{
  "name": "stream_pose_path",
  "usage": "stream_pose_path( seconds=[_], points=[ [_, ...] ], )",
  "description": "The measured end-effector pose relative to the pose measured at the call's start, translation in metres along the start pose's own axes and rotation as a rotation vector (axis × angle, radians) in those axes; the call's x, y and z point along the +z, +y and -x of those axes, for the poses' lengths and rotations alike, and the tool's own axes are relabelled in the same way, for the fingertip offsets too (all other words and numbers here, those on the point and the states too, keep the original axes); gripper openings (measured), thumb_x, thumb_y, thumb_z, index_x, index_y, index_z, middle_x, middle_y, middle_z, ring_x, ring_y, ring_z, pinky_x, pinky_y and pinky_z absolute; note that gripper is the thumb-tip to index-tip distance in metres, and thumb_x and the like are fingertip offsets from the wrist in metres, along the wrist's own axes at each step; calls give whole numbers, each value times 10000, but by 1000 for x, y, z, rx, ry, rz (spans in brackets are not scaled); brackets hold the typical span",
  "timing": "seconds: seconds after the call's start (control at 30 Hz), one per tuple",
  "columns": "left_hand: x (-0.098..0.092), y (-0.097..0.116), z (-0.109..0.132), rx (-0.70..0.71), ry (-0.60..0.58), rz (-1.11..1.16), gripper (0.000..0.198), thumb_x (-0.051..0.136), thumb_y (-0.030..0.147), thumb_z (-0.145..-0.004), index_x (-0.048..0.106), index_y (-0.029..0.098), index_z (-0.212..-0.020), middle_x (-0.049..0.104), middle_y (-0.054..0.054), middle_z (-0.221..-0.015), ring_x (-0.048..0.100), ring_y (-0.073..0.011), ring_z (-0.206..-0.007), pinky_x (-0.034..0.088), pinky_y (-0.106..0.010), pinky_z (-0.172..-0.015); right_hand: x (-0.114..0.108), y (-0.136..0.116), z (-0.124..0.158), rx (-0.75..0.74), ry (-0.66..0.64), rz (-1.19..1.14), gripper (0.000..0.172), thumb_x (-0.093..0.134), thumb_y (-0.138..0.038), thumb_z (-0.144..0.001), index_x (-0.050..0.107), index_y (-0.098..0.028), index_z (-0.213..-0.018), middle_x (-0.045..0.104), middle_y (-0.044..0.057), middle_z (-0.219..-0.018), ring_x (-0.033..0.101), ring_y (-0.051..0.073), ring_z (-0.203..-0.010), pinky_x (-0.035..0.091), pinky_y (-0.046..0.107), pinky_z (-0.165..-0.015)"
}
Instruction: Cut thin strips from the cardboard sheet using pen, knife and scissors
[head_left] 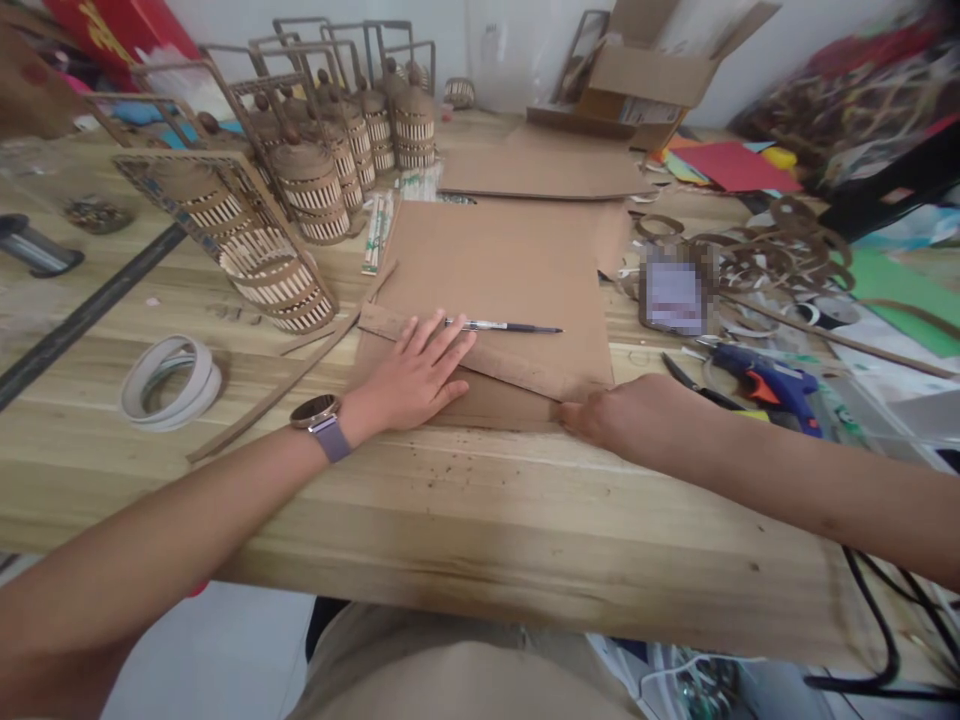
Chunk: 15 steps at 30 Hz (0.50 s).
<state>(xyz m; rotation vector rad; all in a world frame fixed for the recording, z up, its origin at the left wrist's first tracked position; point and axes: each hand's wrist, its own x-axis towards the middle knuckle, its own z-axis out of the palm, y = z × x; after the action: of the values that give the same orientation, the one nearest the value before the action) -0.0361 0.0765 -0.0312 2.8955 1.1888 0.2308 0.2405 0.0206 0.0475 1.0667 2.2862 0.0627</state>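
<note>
My left hand (420,378) lies flat with fingers spread on a cardboard strip (517,368) that slants across a larger cardboard sheet (510,250). At the strip's right end my right hand (611,412) is closed, its thumb and fingers pinched at the strip's edge; the palm side is hidden. A darker piece of cardboard (495,400) shows below the strip. Just beyond my left fingertips a pen (510,327) rests on the sheet.
Several bamboo lanterns (307,190) stand at the back left. Tape rolls (171,382) and a long brown strip (277,390) lie to the left. To the right are a blue glue gun (765,380), black-bladed scissors (679,375) and coiled brown strips (780,250). A cardboard box (645,80) stands behind.
</note>
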Motion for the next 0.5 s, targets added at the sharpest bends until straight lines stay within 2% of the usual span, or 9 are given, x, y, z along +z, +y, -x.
stream_pose_path(
  seconds=[0.13, 0.27, 0.43, 0.5],
  points=[
    [0, -1, 1, 0, -3, -2, 651, 318, 492, -1049, 272, 119, -1581, 180, -157, -1667, 114, -394, -1536, 134, -600, -1227, 20, 11, 9, 37, 65, -31, 306, 483, 26, -834, 636, -221, -932, 687, 49, -673, 580, 171, -526, 183, 328, -462],
    [-2, -1, 1, 1, -7, 0, 640, 307, 479, -1053, 264, 126, -1584, 176, -158, -1668, 106, -392, -1538, 134, -602, -1226, 25, 15, 20, 96, 89, -69, 299, 436, -17, -900, 642, -233, -903, 658, 46, -634, 534, 169, -509, 211, 345, -481],
    [-1, -1, 1, 10, 2, -7, 635, 325, 463, -1052, 275, 112, -1579, 192, -179, -1660, 115, -397, -1535, 144, -617, -1219, 27, 23, 38, 193, 46, -52, 293, 440, -111, -960, 702, -231, -1009, 643, 57, -623, 514, 146, -481, 201, 337, -484],
    [1, -1, 1, 12, 10, -9, 639, 323, 466, -1052, 278, 103, -1577, 196, -185, -1657, 118, -402, -1533, 147, -621, -1217, 27, 29, 45, 214, -4, -21, 253, 461, -169, -976, 708, -225, -972, 596, 43, -558, 514, 139, -471, 203, 315, -494]
  ],
)
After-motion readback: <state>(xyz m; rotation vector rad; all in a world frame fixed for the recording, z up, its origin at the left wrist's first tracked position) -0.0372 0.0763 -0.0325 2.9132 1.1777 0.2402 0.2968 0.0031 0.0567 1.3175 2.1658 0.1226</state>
